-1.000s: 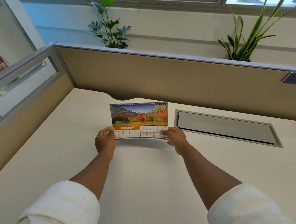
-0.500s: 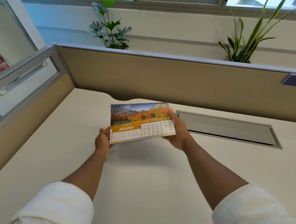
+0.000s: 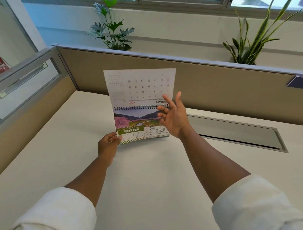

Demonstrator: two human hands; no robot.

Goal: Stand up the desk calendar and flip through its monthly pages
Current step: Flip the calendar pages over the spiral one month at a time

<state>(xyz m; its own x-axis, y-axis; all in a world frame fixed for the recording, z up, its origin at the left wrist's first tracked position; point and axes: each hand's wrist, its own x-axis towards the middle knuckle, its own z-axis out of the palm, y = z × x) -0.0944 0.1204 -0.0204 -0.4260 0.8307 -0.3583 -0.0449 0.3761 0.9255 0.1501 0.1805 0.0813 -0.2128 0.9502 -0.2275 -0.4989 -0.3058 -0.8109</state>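
Note:
A spiral-bound desk calendar is held just above the cream desk, mid-frame. Its front page shows FEBRUARY with pink blossom trees. One page stands flipped up over the spiral, its back showing an upside-down date grid. My left hand pinches the calendar's lower left corner. My right hand is at the calendar's right edge near the spiral, fingers spread and holding nothing; it hides the right end of the binding.
A tan partition runs along the desk's far edge and a glass-topped one along the left. A grey cable flap lies recessed in the desk to the right. Two potted plants stand behind the partition.
The January page has been flipped up over the spiral, exposing February. My right hand left the calendar's right edge and opened. The calendar has risen and tilted toward me.

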